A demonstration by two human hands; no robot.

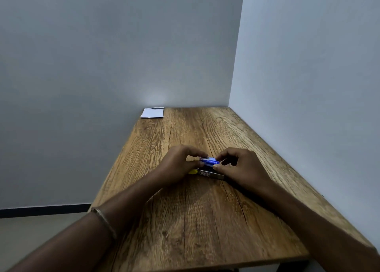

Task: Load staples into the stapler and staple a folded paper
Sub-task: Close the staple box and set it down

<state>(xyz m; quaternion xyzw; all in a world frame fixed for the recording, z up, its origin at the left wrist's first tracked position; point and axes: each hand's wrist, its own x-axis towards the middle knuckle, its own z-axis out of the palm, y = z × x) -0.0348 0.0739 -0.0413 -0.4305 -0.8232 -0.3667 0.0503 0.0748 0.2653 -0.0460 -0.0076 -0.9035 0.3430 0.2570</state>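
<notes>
Both hands, left hand [176, 165] and right hand [242, 167], hold the blue stapler [209, 161] in a pinching grip above the wooden surface [205, 220], folded paper [152, 113] well apart.

Dim, cool, even light. A pale bright patch sits on the wall [154, 98] just above the paper [152, 113], which shows as the brightest surface. Soft shadows lie on the worktop [205, 220] under both forearms and hands. A small glare spot marks the blue stapler [209, 161]. Wide-angle distortion stretches the forearms and bends the worktop edges outward toward the frame's borders. Hands look slightly soft; print on the stapler is unreadable.
</notes>
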